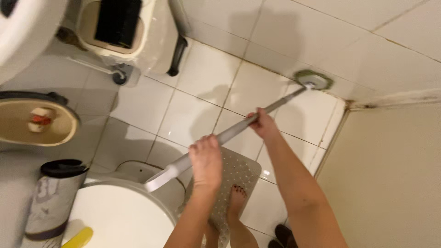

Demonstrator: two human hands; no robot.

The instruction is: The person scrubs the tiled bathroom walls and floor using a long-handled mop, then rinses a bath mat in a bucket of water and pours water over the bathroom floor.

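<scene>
Both my hands grip a long grey-handled scrub brush (229,134). My left hand (206,158) is closed around the handle near its white looped end. My right hand (262,123) is closed around the shaft further along. The round green brush head (313,79) presses on the white floor tiles (193,115) at the foot of the tiled wall. My bare foot (236,197) stands on a pale perforated bath mat (239,172).
A white toilet bowl (119,216) sits at lower left, with a patterned cylinder container (53,197) and a yellow object (78,239) beside it. A beige bin (36,121) stands left. A lidded bin (119,27) is top left. A beige door (390,179) fills the right.
</scene>
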